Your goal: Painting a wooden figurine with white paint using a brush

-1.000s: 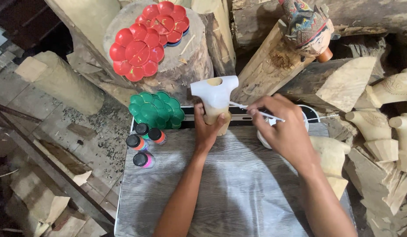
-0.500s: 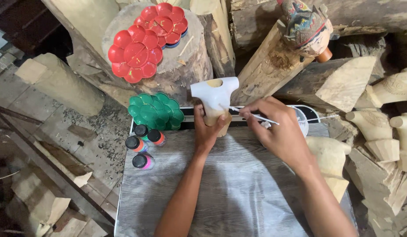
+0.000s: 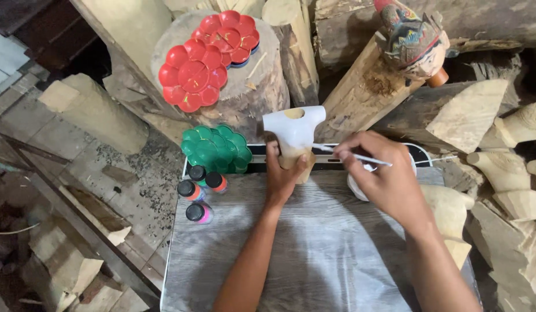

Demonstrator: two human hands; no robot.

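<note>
My left hand grips the lower part of a wooden figure torso, upright over the far edge of a grey tray table. The torso is coated white, with bare wood showing at the neck hole. My right hand holds a thin white paintbrush whose tip touches the torso's right side. A white paint dish lies mostly hidden under my right hand.
A green flower-shaped palette and three small paint bottles sit at the table's left. Red palettes rest on a log stump. A painted puppet head and carved wooden blanks lie to the right. Wood offcuts litter the floor at left.
My right hand has moved left from the white dish, bringing the brush tip onto the torso's right side. The left hand keeps holding the torso in place.
</note>
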